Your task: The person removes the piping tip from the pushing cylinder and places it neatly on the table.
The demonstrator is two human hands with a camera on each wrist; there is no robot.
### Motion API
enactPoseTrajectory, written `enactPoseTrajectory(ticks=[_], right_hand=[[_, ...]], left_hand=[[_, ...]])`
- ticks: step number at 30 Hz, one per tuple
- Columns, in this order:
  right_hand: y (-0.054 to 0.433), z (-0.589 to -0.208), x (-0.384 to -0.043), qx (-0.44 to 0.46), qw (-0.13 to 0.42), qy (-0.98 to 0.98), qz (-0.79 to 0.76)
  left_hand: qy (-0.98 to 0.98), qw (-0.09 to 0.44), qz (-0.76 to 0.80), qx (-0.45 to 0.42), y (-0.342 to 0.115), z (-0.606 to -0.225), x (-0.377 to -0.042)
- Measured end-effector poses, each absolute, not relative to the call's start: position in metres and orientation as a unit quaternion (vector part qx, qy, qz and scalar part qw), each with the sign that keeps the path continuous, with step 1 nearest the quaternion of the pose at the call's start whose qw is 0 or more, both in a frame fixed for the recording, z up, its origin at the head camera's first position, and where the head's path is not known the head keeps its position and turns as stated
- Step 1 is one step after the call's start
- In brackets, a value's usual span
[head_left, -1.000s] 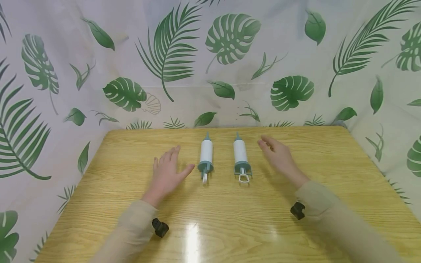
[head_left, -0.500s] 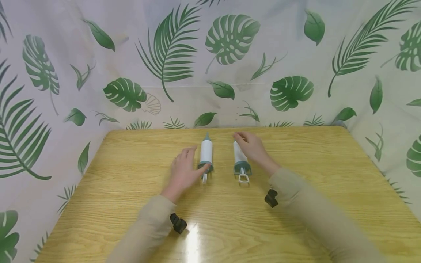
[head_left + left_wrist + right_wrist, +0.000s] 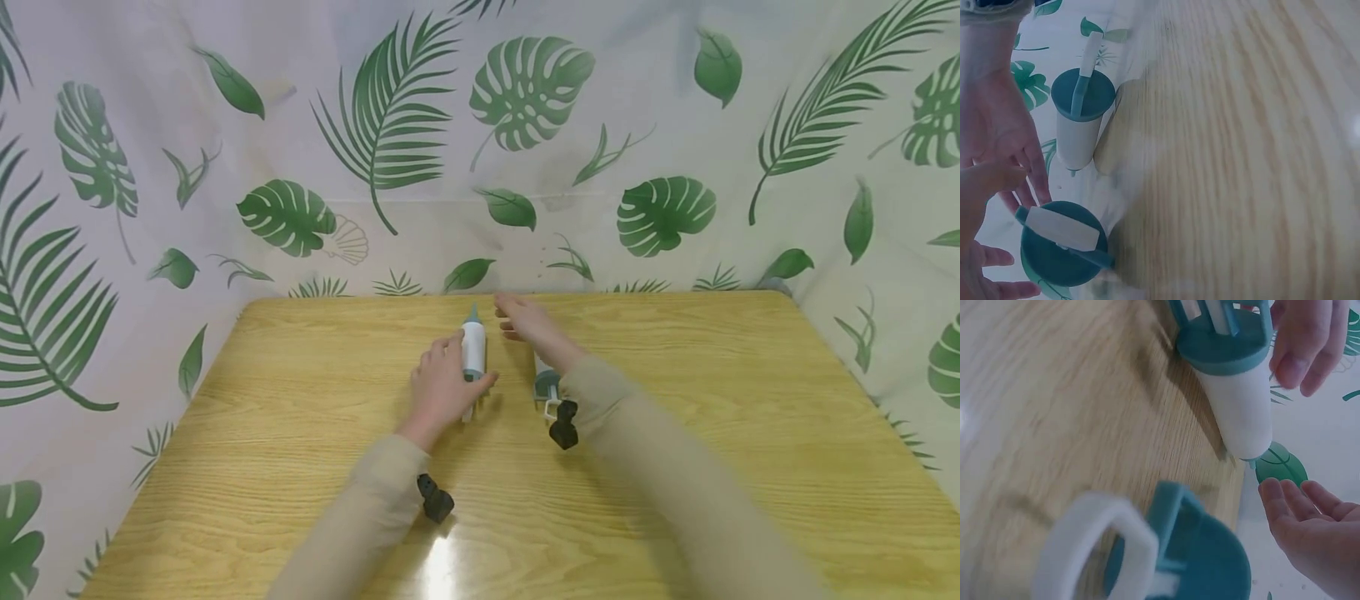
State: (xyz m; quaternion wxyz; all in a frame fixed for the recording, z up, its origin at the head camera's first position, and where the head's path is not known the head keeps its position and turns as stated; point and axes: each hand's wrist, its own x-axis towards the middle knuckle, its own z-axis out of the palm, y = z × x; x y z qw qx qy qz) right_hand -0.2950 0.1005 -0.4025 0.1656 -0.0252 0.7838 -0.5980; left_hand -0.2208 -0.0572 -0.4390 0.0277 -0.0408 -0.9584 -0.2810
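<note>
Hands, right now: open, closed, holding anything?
Left hand: open, over the left tube; touch can't be told.
Right hand: open, holding nothing, near that tube's tip.

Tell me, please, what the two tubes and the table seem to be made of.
Left tube and right tube: probably plastic, fairly matte; their white and teal surfaces look smooth and evenly coloured. Table: wood or wood-look laminate, glossy; grain lines and a bright reflection show.

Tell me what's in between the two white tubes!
In the head view, the thumb of the left hand and the fingers of the right hand show between the left tube and the right tube. The rest there is wooden table.
</note>
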Motion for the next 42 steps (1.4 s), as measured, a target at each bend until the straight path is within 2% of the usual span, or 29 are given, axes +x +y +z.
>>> enactPoseTrajectory(ticks=[10,26,37,42], right_hand=[[0.078,-0.416,-0.310,0.008,0.191,0.785,-0.590],[0.074,-0.424,-0.310,0.002,0.221,0.776,-0.590],[0.081,-0.421,-0.302,-0.013,0.218,0.744,-0.632],[0.088,-0.414,-0.293,-0.011,0.200,0.713,-0.672]], left_hand=[[-0.962,0.023,-0.269,-0.028,-0.050,-0.446,-0.228],[-0.953,0.009,-0.298,-0.049,-0.047,-0.446,-0.234],[-0.937,0.011,-0.344,-0.061,-0.049,-0.445,-0.230],[-0.936,0.034,-0.343,-0.074,-0.052,-0.439,-0.225]])
